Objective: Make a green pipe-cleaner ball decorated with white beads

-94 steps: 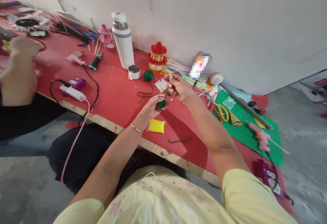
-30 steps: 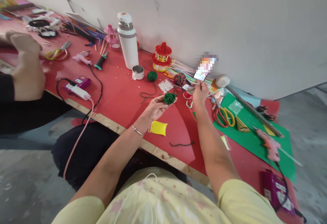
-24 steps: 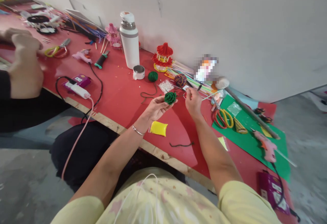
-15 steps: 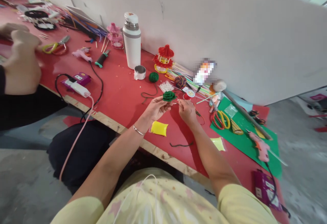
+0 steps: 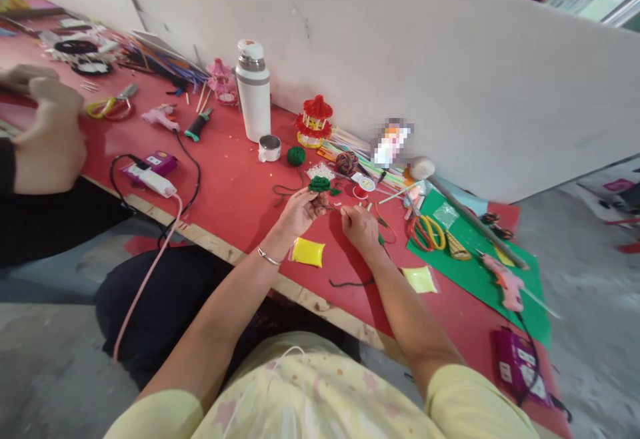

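Note:
Between the thumb and fingers of my left hand [image 5: 303, 212] is a dark green ruffled piece [image 5: 319, 184], like a crocheted flower. To its right, my right hand [image 5: 361, 227] is closed in a pinch on something thin that I cannot make out. A green ball of yarn [image 5: 296, 155] lies behind my left hand, its strand curling on the red table [image 5: 225, 185]. Beyond the hands are a bag of white beads [image 5: 321, 171], a multicoloured yarn ball [image 5: 347, 162] and a red thread spool [image 5: 364, 188]. A yellow packet [image 5: 307, 252] lies below my left hand.
A white bottle [image 5: 254, 102] and metal cup [image 5: 270, 148] stand behind. Scissors [image 5: 427, 233] and a pink glue gun [image 5: 506, 282] rest on a green sheet [image 5: 533, 292] at right. Another person's hand [image 5: 55, 125] is at far left. A pale yellow packet [image 5: 420, 279] lies near my right forearm.
My right hand has moved slightly down and away from the green piece, which now looks more edge-on. The whole view has shifted slightly.

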A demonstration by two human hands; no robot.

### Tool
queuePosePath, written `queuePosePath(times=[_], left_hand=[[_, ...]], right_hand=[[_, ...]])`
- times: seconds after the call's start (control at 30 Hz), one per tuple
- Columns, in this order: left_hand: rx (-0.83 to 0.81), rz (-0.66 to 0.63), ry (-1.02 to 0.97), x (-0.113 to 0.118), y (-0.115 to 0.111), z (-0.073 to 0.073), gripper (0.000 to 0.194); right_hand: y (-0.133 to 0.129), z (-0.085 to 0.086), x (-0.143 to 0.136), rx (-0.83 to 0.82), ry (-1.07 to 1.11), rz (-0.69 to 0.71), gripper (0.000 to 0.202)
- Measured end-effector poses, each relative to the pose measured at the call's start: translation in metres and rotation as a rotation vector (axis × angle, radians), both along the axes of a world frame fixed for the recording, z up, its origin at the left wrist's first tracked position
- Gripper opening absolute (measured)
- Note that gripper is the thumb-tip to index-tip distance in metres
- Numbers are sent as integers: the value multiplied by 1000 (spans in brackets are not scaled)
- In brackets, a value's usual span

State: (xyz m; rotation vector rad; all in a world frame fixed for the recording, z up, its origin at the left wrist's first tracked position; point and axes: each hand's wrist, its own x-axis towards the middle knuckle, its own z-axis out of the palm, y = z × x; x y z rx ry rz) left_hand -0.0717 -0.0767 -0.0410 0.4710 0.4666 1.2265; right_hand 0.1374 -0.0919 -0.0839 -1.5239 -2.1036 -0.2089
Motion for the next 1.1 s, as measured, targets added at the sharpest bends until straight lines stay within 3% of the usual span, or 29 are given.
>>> queuePosePath(times=[0.13,0.27,0.37,0.47,0.6,0.77,0.93,1.1], left_hand=[[93,100,148,5,3,-9,26],[112,141,340,13,2,-15,21],[97,158,422,19,0,-15,10],[140,162,487,23,-3,-12,7],[276,138,637,24,-6,-10,6],[309,-13,612,26,-6,-16,22],[299,50,708,27,-5,-20,15],[241,35,706,23,-7,-15,30]], right_hand=[[-4,3,-5,-45,10,-41,34],[-8,17,-10,-56,118,26,27],[-10,28,-16,-58,377,159,32],[-10,33,-25,-197,715,227,45],[-6,29,-31,-295,1015,146,46],[2,18,-23,-372,1308,244,50],[7,10,-19,-461,1358,298,59],[8,11,-19,-510,1445,315,58]])
